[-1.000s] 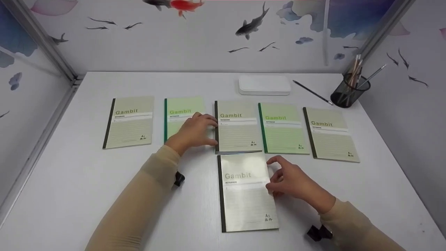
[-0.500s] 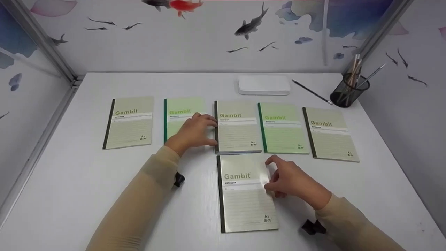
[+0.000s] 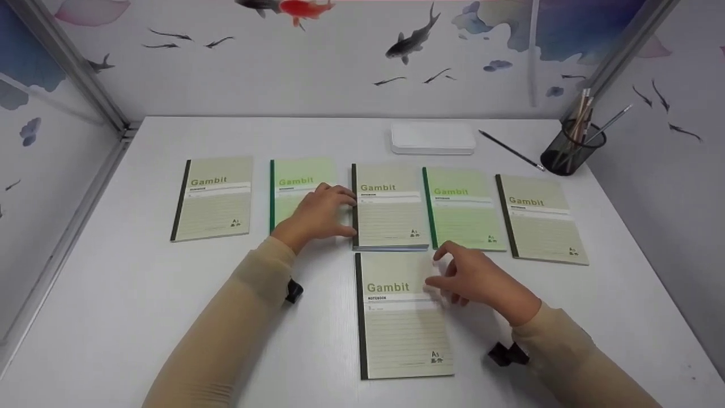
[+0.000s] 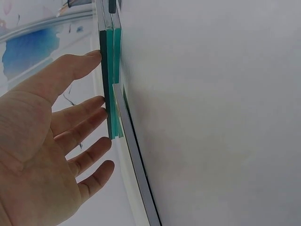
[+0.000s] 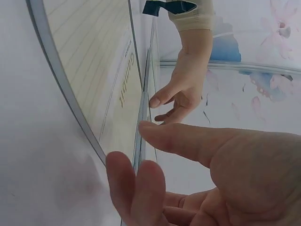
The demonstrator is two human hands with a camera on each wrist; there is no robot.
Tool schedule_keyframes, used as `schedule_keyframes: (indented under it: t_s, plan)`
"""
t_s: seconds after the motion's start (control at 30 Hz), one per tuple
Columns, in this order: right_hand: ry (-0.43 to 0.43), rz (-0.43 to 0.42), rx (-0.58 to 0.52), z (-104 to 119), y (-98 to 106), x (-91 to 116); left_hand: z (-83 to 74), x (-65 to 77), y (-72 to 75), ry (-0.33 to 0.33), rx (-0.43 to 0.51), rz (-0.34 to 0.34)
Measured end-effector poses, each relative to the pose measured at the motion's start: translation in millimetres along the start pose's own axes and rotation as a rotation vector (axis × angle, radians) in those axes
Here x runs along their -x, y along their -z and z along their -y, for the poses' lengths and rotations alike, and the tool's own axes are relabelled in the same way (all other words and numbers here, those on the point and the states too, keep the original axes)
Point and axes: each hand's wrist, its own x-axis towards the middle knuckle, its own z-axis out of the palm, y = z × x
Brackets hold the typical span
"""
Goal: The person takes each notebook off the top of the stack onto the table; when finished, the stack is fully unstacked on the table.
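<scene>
Your left hand (image 3: 317,214) is relaxed, thumb and fingertips touching the left edge of the middle stack (image 3: 391,221). Just nearer you on the desk (image 3: 102,317) lies the front notebook (image 3: 402,340); your right hand (image 3: 476,277), loosely curved, grips nothing at its right edge, though contact is hard to judge.

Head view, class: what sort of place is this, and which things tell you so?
Probably a small desk booth set up for stationery work: fish-printed panels enclose a white table bearing notebooks and a mesh pencil cup.
</scene>
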Motion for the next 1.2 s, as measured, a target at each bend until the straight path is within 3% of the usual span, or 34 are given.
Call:
schedule_keyframes:
  t_s: [0.23, 0.33, 0.67, 0.93, 1.2]
  plan:
    - [0.141, -0.101, -0.137, -6.0, 13.7, -31.6, -3.1, 0.4, 0.1, 0.000, -0.006, 0.005]
    - [0.161, -0.145, -0.178, -7.9, 19.2, -43.8, -2.8, -0.4, -2.0, -0.021, -0.024, 0.005]
    - [0.133, -0.228, -0.218, -1.2, 41.8, -88.3, -3.0, -0.7, 0.0, -0.002, -0.025, 0.000]
    - [0.131, -0.203, -0.133, 4.6, 49.3, -117.9, -4.4, -3.0, -0.5, 0.004, -0.013, 0.005]
    - [0.031, -0.166, -0.172, 12.7, 50.0, -132.6, -2.9, -3.2, 1.5, -0.001, -0.020, 0.003]
